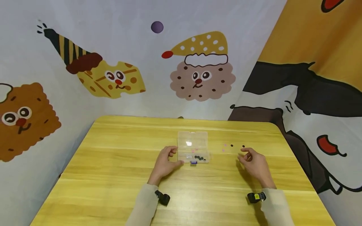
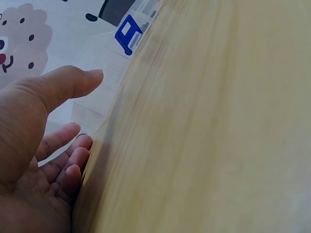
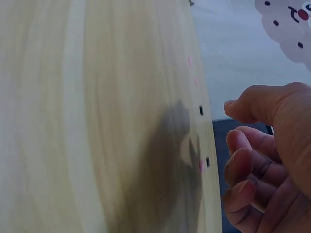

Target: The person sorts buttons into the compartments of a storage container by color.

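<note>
A clear plastic box (image 1: 181, 140) with its lid raised lies on the table. It holds several small black pieces (image 1: 199, 157), clear ones and a few pink ones (image 1: 193, 151), and a blue latch (image 1: 193, 162) sits at its front. My left hand (image 1: 165, 163) is at the box's left side, thumb by the front corner and fingers loosely bent. To the right, my right hand (image 1: 255, 163) hovers over the table with bent fingers and nothing between them. Its fingertips are close to a small black piece (image 1: 243, 146). Another black piece (image 1: 232, 145) and pink pieces (image 1: 223, 150) lie left of it.
The wooden table (image 1: 113, 175) reaches back to a wall cloth (image 1: 158, 103) printed with cartoon snacks. In the right wrist view, another pink piece (image 3: 201, 166) lies beside a black one. Each wrist carries a black strapped camera (image 1: 163, 198).
</note>
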Available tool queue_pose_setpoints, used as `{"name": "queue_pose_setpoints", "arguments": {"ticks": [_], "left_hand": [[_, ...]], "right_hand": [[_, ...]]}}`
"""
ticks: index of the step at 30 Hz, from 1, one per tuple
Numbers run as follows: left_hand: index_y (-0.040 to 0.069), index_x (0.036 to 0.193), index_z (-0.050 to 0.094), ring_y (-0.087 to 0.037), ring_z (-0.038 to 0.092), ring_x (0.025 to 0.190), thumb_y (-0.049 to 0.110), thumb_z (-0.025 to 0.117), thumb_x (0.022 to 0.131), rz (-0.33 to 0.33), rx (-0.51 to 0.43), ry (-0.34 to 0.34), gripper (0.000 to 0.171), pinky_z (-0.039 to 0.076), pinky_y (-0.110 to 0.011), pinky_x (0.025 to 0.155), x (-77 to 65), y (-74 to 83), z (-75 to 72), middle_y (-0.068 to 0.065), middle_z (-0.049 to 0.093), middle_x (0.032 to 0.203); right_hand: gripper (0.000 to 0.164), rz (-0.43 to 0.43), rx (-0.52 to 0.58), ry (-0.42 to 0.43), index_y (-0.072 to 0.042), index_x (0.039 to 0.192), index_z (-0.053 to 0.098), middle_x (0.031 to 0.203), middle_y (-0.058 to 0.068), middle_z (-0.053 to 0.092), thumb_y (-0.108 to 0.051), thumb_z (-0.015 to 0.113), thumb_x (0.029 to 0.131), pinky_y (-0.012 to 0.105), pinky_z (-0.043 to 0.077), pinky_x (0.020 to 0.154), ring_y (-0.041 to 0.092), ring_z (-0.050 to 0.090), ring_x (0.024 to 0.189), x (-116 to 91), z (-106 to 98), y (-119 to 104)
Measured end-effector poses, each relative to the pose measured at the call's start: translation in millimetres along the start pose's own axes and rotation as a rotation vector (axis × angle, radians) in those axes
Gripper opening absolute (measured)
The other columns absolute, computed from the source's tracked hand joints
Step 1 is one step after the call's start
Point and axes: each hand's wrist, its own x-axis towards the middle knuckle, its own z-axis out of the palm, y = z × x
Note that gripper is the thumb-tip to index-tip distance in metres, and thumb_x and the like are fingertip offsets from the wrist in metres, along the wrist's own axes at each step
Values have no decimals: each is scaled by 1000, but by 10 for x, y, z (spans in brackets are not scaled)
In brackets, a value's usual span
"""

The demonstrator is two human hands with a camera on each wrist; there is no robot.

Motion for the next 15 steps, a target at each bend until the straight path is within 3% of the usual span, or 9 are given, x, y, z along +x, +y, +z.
{"name": "queue_pose_setpoints", "arguments": {"ticks": [9, 15], "left_hand": [[13, 137, 60, -22, 53, 106, 29, 89, 79, -2, 15, 8, 67, 46, -41, 96, 15, 13, 10, -4, 61, 118], [13, 137, 60, -22, 53, 106, 29, 89, 79, -5, 7, 9, 66, 46, -41, 95, 2, 13, 12, -4, 60, 118]], "right_hand": [[43, 89, -28, 0, -6, 128, 65, 86, 5, 66, -37, 68, 99, 25, 46, 57, 14, 59, 67, -29, -102, 213], [43, 95, -54, -11, -6, 126, 66, 86, 5, 67, -39, 67, 98, 26, 44, 60, 17, 57, 72, -20, -103, 248]]}}
